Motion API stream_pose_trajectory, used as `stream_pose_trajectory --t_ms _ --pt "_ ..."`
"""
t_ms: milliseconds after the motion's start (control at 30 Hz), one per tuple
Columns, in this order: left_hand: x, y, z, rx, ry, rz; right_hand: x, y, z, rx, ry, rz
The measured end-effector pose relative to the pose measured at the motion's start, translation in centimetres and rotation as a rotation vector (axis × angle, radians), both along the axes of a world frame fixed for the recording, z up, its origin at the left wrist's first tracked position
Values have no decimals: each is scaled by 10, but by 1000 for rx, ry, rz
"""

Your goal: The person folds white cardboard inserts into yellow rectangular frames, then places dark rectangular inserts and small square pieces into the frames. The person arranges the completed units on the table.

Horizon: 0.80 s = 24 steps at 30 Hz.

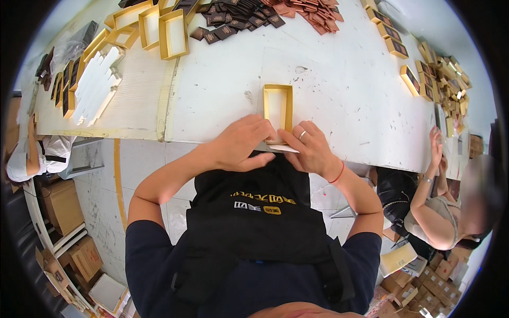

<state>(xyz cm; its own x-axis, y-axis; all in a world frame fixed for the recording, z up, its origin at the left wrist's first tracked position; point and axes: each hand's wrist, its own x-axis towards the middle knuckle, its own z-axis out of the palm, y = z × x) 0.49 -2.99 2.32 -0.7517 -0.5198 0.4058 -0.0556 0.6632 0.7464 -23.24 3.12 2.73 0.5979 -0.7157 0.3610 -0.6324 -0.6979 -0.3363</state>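
Observation:
A shallow rectangular gold-edged box (288,108) with a white inside lies lengthwise before me, close to the table's near edge. Its near end has a white flap (283,149) sticking out toward me. My left hand (241,140) has its fingers curled onto the near left corner, with the thumb stretched out below. At the near right corner, my right hand (314,149) grips the box's end wall, fingers bent and pressed against it. The fingertips partly hide that end wall.
Open gold boxes (174,34) stand far left, beside piles of black flat pieces (238,18) and reddish-brown ones (313,11). White strips (98,87) lie to the left. Filled gold boxes (396,47) line the right. One person (437,217) sits at right, another (40,153) at left.

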Motion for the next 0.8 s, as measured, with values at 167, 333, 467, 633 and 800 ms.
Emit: stream_pose_trajectory --t_ms 167,333,467,633,800 --pt "-10 14 -13 319 -3 241 12 9 -7 368 -313 -234" --pt "-16 17 -5 337 -54 279 16 6 -7 -406 -156 -109" --pt "-10 22 -9 -11 -106 266 13 5 -6 -250 -78 -59" --pt "0 24 2 53 -269 150 15 -6 17 233 -113 -8" --pt "21 -35 25 206 -413 -257 1 -26 29 31 -108 22"
